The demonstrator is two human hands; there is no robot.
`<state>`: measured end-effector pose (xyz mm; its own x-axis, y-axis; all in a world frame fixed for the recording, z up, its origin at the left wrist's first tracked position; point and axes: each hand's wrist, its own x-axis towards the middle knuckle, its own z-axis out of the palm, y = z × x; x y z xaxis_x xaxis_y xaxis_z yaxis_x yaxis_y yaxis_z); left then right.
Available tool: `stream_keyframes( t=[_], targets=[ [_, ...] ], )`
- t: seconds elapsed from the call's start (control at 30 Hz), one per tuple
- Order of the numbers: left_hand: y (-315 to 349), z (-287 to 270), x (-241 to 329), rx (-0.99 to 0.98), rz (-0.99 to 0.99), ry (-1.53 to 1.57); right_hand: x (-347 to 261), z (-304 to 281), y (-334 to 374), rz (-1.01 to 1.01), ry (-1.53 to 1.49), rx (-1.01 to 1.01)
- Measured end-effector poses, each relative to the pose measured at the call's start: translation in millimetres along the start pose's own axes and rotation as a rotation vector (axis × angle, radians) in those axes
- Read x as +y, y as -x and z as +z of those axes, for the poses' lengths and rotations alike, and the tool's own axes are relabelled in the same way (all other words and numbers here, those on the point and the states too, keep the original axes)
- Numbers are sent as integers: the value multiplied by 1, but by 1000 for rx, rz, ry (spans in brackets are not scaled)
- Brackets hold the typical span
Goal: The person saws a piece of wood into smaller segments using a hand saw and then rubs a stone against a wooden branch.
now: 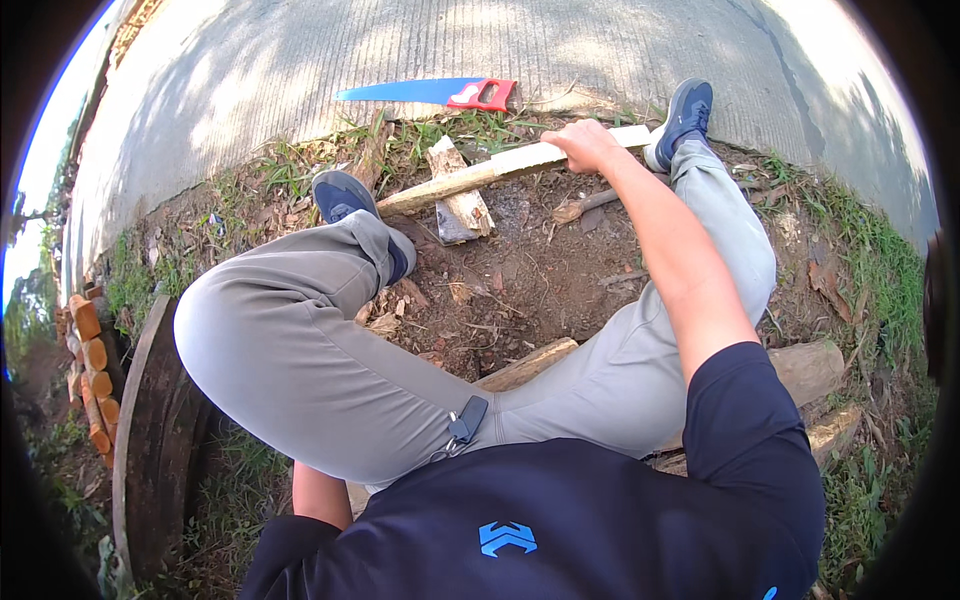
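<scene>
My right hand is closed around a long wooden stick, gripping it from above on its pale, bare right half. The stick lies crosswise between my two shoes, its darker left end by my left shoe and its pale right end by my right shoe. Under it, a short split piece of wood lies on the soil. My left arm goes down behind my left thigh, and the hand at its end is hidden.
A handsaw with blue blade and red handle lies on the concrete paving ahead. Logs lie beneath and beside me. At the left stand a curved dark wooden slab and stacked cut wood. Grass and wood scraps cover the soil.
</scene>
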<state>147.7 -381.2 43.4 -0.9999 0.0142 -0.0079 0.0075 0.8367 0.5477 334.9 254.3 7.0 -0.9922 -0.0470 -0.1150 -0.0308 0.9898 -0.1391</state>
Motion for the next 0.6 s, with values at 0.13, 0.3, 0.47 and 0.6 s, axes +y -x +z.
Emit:
stream_keyframes(
  t=[0.13,0.3,0.47,0.6],
  targets=[
    [27,-12,-13,-5,-110,-29,-6,1,-1,-7,-11,-43],
    [14,-1,-16,-10,-121,-13,10,5,-8,-44,-39,9],
    [-22,30,-2,-36,-52,10,11,-23,-19,-69,23,-110],
    [-64,80,10,-48,79,108,4,-24,-26,-75,42,-132]
  ],
)
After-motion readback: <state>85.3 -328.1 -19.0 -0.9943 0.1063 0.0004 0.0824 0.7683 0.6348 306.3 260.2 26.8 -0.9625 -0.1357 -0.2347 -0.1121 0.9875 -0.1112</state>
